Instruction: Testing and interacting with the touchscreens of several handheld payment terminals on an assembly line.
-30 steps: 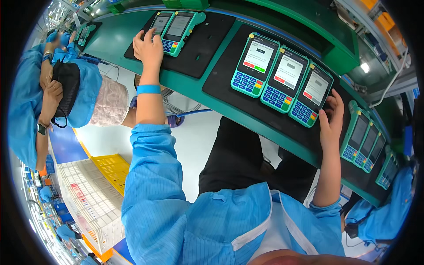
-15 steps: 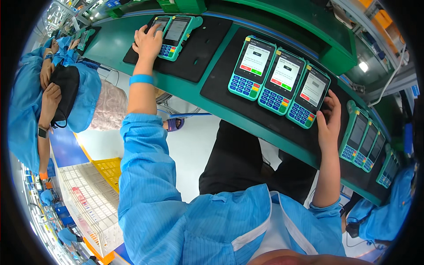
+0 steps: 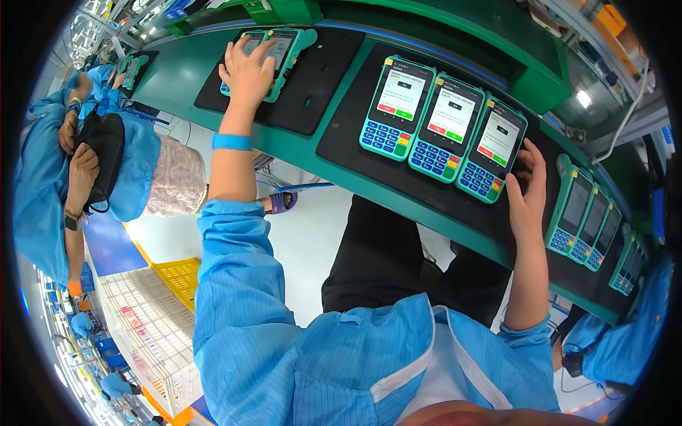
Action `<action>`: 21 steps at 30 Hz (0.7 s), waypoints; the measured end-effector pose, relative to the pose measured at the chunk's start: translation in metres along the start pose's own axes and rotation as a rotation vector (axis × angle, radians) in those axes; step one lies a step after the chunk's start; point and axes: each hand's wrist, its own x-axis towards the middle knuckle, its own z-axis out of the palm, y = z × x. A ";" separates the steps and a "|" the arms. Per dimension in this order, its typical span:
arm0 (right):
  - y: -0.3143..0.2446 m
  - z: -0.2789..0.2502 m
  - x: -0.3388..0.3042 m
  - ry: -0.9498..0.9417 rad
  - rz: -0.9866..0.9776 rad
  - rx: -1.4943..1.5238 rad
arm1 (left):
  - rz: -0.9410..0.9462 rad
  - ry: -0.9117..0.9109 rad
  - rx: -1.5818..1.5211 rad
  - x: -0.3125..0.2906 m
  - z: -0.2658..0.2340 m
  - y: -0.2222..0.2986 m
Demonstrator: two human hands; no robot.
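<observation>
Two teal card payment terminals lie side by side at the far left. My left hand (image 3: pixel 249 77) is over them with its fingers spread, the fingertips at the screen of the right-hand terminal (image 3: pixel 285 51). Whether they touch the glass I cannot tell. In front of me lie a left terminal (image 3: pixel 389 106), a middle terminal (image 3: pixel 449 128) and a right terminal (image 3: pixel 493 150), all with lit screens showing a red and a green button. Beside the right terminal's outer edge is my right hand (image 3: pixel 527 186), thumb and fingers apart, holding nothing.
Black mats (image 3: pixel 330 145) lie under the terminals on the green bench (image 3: pixel 186 74). More terminals (image 3: pixel 579 213) stand to the right. A green shelf (image 3: pixel 490 53) runs along the back. Co-workers in blue are at both sides; a white wire basket (image 3: pixel 145 319) stands at lower left.
My left hand has shifted right across the far-left terminals, toward the right-hand one. On the right terminal's screen the grey pop-up box has turned dark. My right hand stays beside it.
</observation>
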 end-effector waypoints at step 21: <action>-0.001 0.000 0.002 -0.011 -0.019 0.013 | 0.021 -0.370 -0.750 -0.063 -0.047 0.156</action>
